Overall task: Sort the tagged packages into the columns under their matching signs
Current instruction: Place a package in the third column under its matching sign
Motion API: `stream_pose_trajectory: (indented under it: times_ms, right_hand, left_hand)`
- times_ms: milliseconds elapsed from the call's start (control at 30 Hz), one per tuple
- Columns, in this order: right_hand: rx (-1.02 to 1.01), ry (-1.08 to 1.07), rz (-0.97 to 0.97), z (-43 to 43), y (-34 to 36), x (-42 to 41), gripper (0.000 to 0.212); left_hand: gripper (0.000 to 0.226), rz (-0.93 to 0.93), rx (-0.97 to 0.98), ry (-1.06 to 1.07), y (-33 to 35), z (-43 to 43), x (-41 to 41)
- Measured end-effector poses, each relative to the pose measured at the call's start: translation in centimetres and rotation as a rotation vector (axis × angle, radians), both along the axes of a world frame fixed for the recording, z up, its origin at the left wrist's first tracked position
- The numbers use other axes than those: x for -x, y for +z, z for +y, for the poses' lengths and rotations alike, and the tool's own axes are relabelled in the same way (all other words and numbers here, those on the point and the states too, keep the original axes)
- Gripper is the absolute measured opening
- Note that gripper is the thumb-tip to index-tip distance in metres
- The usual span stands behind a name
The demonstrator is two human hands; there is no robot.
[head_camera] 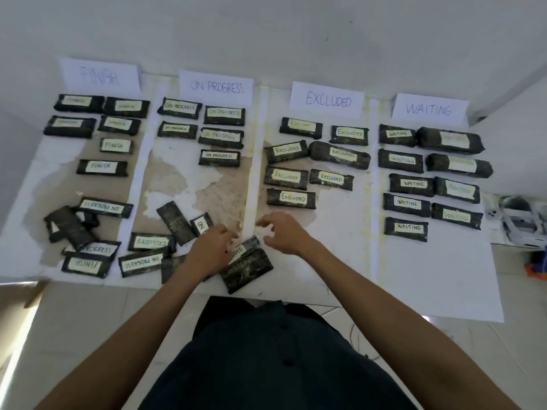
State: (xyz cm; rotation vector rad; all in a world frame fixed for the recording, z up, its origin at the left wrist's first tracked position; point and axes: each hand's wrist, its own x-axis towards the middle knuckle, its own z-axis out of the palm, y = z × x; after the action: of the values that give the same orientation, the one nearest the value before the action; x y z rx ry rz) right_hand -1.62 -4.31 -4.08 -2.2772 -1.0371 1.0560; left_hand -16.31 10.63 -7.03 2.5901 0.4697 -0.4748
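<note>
Hovering left hand, package at table edge — right hand beside

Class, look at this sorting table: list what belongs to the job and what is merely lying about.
Job: FINISH sign, ON PROGRESS sign, EXCLUDED sign, WAITING sign, sorted packages, unsorted pile, left hand, right hand.

Lying about: white gadget at the right edge, orange-blue thing below it.
</note>
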Motion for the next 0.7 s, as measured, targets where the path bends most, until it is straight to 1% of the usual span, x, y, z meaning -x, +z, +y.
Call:
stream_pose_trajectory:
  times_ms: [100,200,300,367,500,567,700]
  right_hand:
    - [0.051,0.222,-0.069,1.3,-1.0,2.3,0.039]
    - [0.067,0.344,-0.211,1.7,-2.1,3.4,0.037]
    - [0.044,0.384,-0.326,1.8,-2.8,3.5,0.033]
    - [0.036,0.407,-0.367,1.5,-3.1,3.4,0.033]
    - [0.006,0.429,-0.359,0.6,-3.2,2.6,0.035]
    - [-0.037,0.411,-0.382,0.1,-2.8,2.1,0.035]
    - [-0.140,0.419,-0.543,-1.3,-1.7,1.1,0.034]
  left_hand:
    - [0.049,0.081,-0.078,-0.005,-0.4,-0.8,2.2]
    - [0.052,0.087,-0.140,0.015,-0.7,-1.8,3.0]
    - [0.049,0.018,-0.197,0.036,-1.1,-2.1,3.0]
    - [0.049,-0.015,-0.220,0.023,-1.5,-2.1,3.0]
    - [0.045,-0.077,-0.262,-0.010,-1.2,-2.5,2.7]
    - [0.048,-0.109,-0.271,-0.018,-0.9,-2.6,2.2]
    - [0.050,-0.185,-0.236,-0.038,0.4,-3.6,0.0]
